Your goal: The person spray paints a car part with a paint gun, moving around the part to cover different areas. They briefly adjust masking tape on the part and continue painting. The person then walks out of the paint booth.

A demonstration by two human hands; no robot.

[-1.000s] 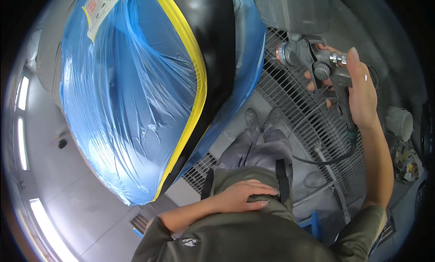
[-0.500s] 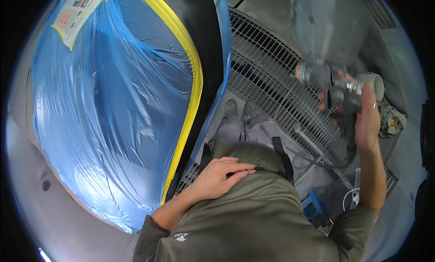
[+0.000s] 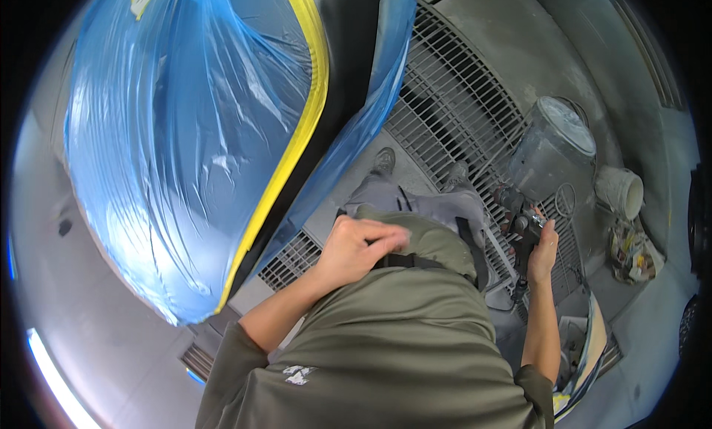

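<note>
My right hand [image 3: 543, 248] is closed round the handle of a dark spray gun [image 3: 523, 223] with a large grey cup [image 3: 547, 149] and a hose, held low at my right side. My left hand [image 3: 354, 248] is raised at my waist near the black belt, thumb and forefinger drawn together; their tips are blurred and I cannot make out anything between them. At the upper left, beside that hand, stands a large body wrapped in blue plastic film [image 3: 185, 132], with yellow tape [image 3: 315, 66] along a black edge [image 3: 352, 58].
A floor grating [image 3: 452, 73] runs beside the wrapped body and round my feet. At the right are a dirty white bucket [image 3: 619, 195] and crumpled paper scraps [image 3: 630, 255]. A pale thin panel [image 3: 593, 332] is at the lower right, and a wall vent [image 3: 645, 51] at the upper right.
My right hand has moved down and inward with the spray gun. My left hand has shifted up from my belly, its fingers more curled. The view has shifted.
</note>
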